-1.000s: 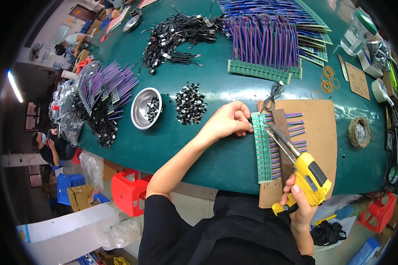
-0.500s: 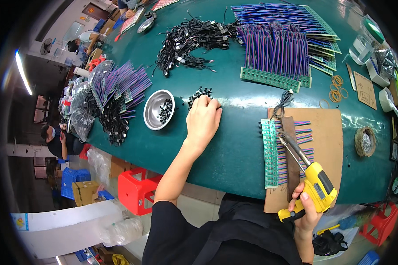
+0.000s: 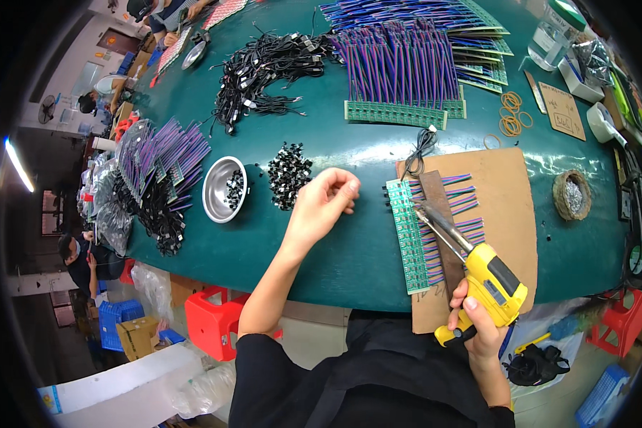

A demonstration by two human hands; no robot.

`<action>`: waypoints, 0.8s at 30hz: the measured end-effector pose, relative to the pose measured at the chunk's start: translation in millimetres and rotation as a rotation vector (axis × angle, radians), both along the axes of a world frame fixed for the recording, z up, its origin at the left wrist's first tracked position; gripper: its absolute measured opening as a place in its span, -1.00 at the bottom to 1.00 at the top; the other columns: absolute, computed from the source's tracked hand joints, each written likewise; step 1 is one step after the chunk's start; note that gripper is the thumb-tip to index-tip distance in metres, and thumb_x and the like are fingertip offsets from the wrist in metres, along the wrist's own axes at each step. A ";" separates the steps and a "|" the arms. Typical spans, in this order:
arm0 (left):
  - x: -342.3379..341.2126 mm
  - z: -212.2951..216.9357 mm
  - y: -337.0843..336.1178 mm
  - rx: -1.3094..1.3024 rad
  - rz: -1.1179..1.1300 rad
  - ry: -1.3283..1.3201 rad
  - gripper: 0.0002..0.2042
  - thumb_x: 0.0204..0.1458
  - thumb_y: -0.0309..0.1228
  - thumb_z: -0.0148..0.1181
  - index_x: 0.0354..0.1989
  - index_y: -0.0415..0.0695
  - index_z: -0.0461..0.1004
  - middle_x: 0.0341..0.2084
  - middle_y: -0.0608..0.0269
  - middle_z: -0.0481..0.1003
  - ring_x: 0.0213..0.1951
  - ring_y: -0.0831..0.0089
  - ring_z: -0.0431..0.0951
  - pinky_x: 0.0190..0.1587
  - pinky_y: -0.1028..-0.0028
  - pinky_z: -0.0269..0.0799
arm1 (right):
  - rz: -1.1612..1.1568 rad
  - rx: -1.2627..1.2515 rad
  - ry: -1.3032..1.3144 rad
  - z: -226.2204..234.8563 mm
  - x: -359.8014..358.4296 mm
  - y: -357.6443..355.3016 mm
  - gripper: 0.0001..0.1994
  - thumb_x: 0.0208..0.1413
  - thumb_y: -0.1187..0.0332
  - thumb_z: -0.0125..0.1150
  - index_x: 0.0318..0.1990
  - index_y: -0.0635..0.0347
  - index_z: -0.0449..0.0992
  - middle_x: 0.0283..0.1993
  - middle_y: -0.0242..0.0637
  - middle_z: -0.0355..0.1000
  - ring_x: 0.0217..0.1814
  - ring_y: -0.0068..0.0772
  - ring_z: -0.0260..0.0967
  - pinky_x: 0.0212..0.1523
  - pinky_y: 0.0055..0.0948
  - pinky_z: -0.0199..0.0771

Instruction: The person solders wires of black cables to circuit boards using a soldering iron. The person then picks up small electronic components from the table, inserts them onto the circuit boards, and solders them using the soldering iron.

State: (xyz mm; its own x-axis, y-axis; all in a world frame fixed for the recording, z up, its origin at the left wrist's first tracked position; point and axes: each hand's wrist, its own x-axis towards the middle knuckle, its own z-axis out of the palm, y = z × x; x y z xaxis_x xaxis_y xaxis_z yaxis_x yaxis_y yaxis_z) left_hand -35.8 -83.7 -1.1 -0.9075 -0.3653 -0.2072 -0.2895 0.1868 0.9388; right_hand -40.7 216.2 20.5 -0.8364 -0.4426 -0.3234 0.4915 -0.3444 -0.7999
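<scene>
1 solder gun [image 3: 493, 282], 1 bowl [image 3: 223, 188], 2 stools [image 3: 211, 327]

A steel bowl [image 3: 225, 188] sits on the green desk [image 3: 349, 250]. Beyond the bowl lies a tangle of black cables [image 3: 264, 68]; far to its right, orange rubber bands [image 3: 510, 114] and a roll of white tape [image 3: 605, 123].

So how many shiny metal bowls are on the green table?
2. One metal bowl sits left of the left hand, beside the pile of small black parts. A second bowl lies far back at the table's left end. Others may be hidden.
</scene>
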 end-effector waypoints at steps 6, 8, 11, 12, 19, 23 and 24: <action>-3.2 -3.5 20.5 0.371 -0.095 -0.013 -0.85 0.09 -0.45 0.14 -0.25 -0.27 0.41 -0.37 0.26 0.46 -0.31 0.56 0.49 -0.23 0.54 0.48 | 0.029 -0.005 -0.005 -0.8 -1.4 0.6 -0.61 -0.01 0.55 0.11 0.03 0.37 0.29 -0.27 -0.13 0.40 -0.28 -0.43 0.40 -0.53 -0.52 0.54; -2.7 -8.2 21.9 0.402 -0.159 0.019 -0.87 0.06 -0.48 0.16 -0.27 -0.25 0.41 -0.38 0.28 0.46 -0.31 0.57 0.49 -0.23 0.54 0.48 | 0.038 -0.009 0.005 -0.2 -1.4 -1.6 -0.61 -0.02 0.56 0.11 0.03 0.39 0.29 -0.27 -0.11 0.40 -0.27 -0.41 0.41 -0.50 -0.50 0.57; -5.0 -10.9 22.6 0.385 -0.181 -0.020 -0.87 0.01 -0.52 0.18 -0.29 -0.23 0.41 -0.40 0.30 0.45 -0.33 0.59 0.48 -0.24 0.55 0.48 | 0.040 -0.011 -0.015 1.7 -0.8 -2.0 -0.61 -0.02 0.57 0.11 0.03 0.40 0.28 -0.26 -0.11 0.40 -0.27 -0.41 0.42 -0.47 -0.48 0.59; -5.9 -10.9 21.7 0.386 -0.181 -0.022 -0.87 0.01 -0.52 0.18 -0.29 -0.23 0.41 -0.40 0.30 0.45 -0.33 0.59 0.48 -0.24 0.55 0.48 | 0.039 -0.011 -0.016 1.3 -0.4 -1.7 -0.61 -0.02 0.57 0.11 0.03 0.40 0.28 -0.26 -0.11 0.40 -0.27 -0.41 0.42 -0.47 -0.48 0.59; -15.7 -7.0 19.7 0.337 -0.177 -0.133 -0.73 -0.10 -0.57 0.24 -0.24 -0.18 0.31 -0.50 0.29 0.48 -0.46 0.59 0.48 -0.42 0.59 0.43 | 0.045 -0.005 -0.026 -0.6 2.7 -2.9 -0.61 -0.01 0.59 0.11 0.03 0.39 0.28 -0.28 -0.13 0.40 -0.33 -0.44 0.41 -0.50 -0.50 0.57; -23.1 -8.4 14.9 0.320 -0.203 -0.201 -0.65 -0.16 -0.60 0.27 -0.25 -0.15 0.22 -0.60 0.27 0.48 -0.60 0.57 0.45 -0.52 0.61 0.37 | 0.074 0.025 -0.003 0.2 2.9 -4.9 -0.61 0.01 0.59 0.10 0.04 0.40 0.27 -0.29 -0.14 0.40 -0.40 -0.47 0.40 -0.54 -0.52 0.53; -25.2 -8.2 13.9 0.320 -0.202 -0.200 -0.65 -0.16 -0.60 0.27 -0.25 -0.15 0.22 -0.60 0.27 0.48 -0.60 0.57 0.45 -0.52 0.61 0.37 | 0.076 0.026 -0.003 0.7 2.7 -5.3 -0.61 0.01 0.59 0.10 0.04 0.40 0.27 -0.29 -0.14 0.40 -0.40 -0.47 0.40 -0.54 -0.52 0.53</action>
State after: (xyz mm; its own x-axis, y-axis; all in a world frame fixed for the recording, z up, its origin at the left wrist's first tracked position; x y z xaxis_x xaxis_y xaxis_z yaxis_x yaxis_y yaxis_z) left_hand -61.0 -69.8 -9.2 -0.8845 -0.0726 -0.4608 -0.4596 -0.0333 0.8875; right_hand -38.0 210.9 21.2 -0.8000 -0.4959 -0.3378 0.5176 -0.2855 -0.8066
